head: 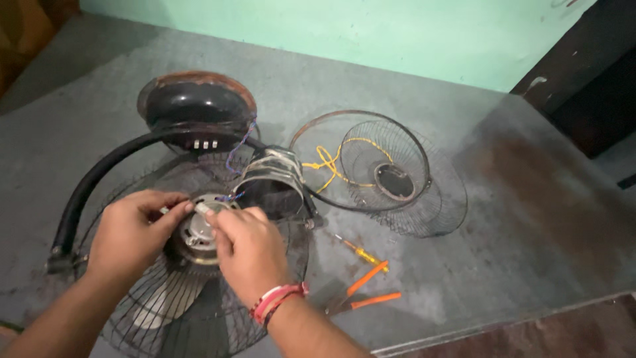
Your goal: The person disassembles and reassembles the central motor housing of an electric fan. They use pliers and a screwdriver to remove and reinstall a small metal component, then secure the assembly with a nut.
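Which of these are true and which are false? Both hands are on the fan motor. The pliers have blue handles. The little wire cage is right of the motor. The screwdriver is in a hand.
1. Both hands are on the fan motor. True: the left hand and the right hand both have fingers at the round metal motor.
2. The pliers have blue handles. False: the pliers have orange handles.
3. The little wire cage is right of the motor. True: the small wire guard lies on the grey table, off to the right.
4. The screwdriver is in a hand. False: the yellow screwdriver lies on the table, held by no one.
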